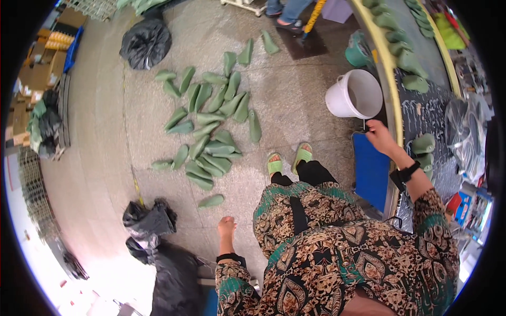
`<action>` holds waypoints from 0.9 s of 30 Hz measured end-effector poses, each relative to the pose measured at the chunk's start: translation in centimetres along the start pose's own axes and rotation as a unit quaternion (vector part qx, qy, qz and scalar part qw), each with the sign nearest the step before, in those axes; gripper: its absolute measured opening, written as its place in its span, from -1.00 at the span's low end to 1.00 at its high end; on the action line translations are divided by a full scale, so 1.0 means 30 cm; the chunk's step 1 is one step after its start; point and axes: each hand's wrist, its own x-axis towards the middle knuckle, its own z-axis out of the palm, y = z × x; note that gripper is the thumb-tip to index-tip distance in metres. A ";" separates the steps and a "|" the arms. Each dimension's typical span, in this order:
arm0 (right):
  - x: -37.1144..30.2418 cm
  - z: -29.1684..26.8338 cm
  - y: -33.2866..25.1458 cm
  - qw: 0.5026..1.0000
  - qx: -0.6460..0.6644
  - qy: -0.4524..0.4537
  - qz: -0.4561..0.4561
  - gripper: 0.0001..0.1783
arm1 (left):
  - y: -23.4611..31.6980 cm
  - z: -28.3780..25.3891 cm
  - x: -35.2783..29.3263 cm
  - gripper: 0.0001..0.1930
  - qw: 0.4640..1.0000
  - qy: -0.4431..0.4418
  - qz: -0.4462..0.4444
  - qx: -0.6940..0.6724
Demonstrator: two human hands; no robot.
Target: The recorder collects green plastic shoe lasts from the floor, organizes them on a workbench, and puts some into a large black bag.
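Observation:
My right hand (380,138) is beside the rim of a white bucket (337,101), its fingers closed in a pinch. A thin pale piece shows between the fingertips and the bucket; whether it is the bucket's handle, I cannot tell. Low at my side hangs my left hand (227,227), loosely curled, with nothing showing in it. A single green shoe last (211,201) lies on the floor just ahead of that hand. Beyond it spreads a loose heap of green shoe lasts (205,118), several of them overlapping.
Along the right runs a yellow-edged bench (390,79) bearing more lasts (408,62). Below it leans a blue panel (369,171); a green bucket (358,55) stands farther off. Black bags (146,44) (176,279) sit on the left. Another person's legs (291,10) appear at the far edge.

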 end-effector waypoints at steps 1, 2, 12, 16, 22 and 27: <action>0.037 0.036 -0.071 0.995 -0.033 -0.089 -0.020 -0.64 | -0.006 0.013 -0.027 -0.78 0.997 -0.005 0.021 -0.077; 0.090 0.069 -0.113 0.994 -0.037 -0.098 -0.034 -0.64 | -0.028 0.045 -0.047 -0.78 0.996 0.002 0.014 -0.091; 0.425 0.332 -0.255 0.923 -0.131 -0.342 -0.117 -0.70 | -0.316 0.120 0.046 -0.81 0.982 -0.022 0.152 0.106; 0.523 0.523 -0.255 0.875 -0.240 -0.399 -0.132 -0.63 | -0.378 0.095 0.369 -0.78 0.988 -0.031 0.093 0.116; 0.707 1.090 -0.173 0.884 -0.196 -0.362 -0.220 -0.52 | 0.181 0.113 0.926 -0.71 0.868 0.013 0.384 0.314; 0.933 1.507 -0.152 0.840 -0.259 -0.253 -0.403 -0.41 | 0.505 0.246 1.152 -0.68 0.899 -0.040 0.329 0.284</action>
